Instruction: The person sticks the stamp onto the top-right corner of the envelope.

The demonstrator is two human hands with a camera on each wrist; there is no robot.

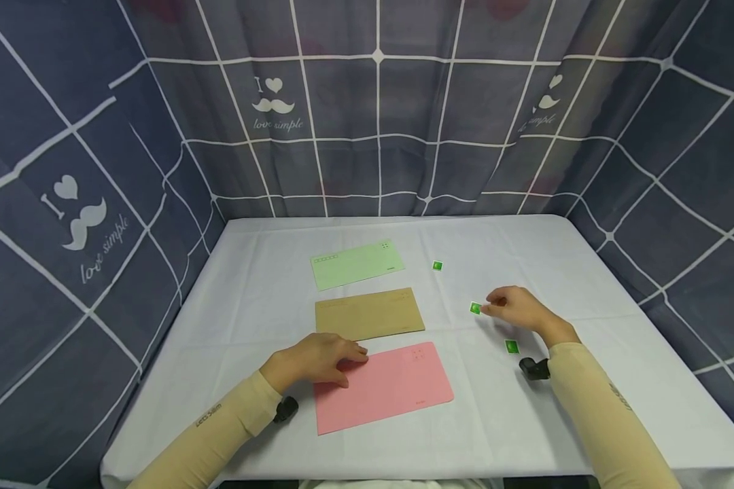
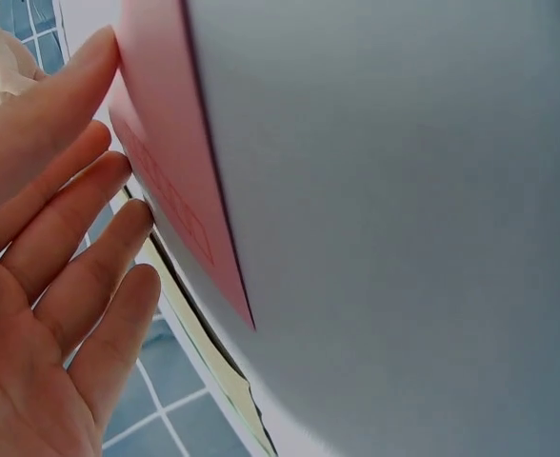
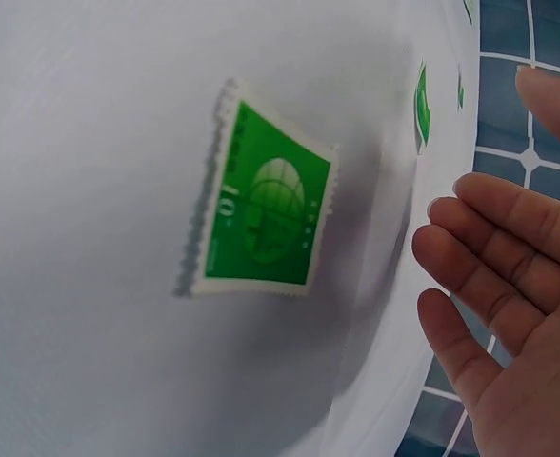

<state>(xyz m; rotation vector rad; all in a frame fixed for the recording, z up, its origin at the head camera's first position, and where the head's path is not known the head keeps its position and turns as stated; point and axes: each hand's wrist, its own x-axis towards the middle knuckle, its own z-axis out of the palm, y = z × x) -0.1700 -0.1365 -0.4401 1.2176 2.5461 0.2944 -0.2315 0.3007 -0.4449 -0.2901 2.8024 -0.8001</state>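
My left hand (image 1: 324, 356) rests with its fingertips at the upper left of a pink envelope (image 1: 391, 387). In the left wrist view the fingers of the left hand (image 2: 61, 248) are fairly straight, and the thumb touches or nearly touches the pink envelope (image 2: 166, 114). My right hand (image 1: 516, 310) hovers over the cloth with its fingertips beside a green postage stamp (image 1: 475, 308); whether they touch cannot be told. The right wrist view shows thumb and fingers of the right hand (image 3: 518, 267) spread apart. Close by lies another green stamp (image 3: 269, 195) with a globe picture.
A brown envelope (image 1: 370, 314) and a light green envelope (image 1: 357, 265) lie beyond the pink one. Another green stamp (image 1: 437, 265) lies farther back. White cloth (image 1: 269, 272) covers the table, and dark checked curtains (image 1: 379, 102) enclose its back and sides.
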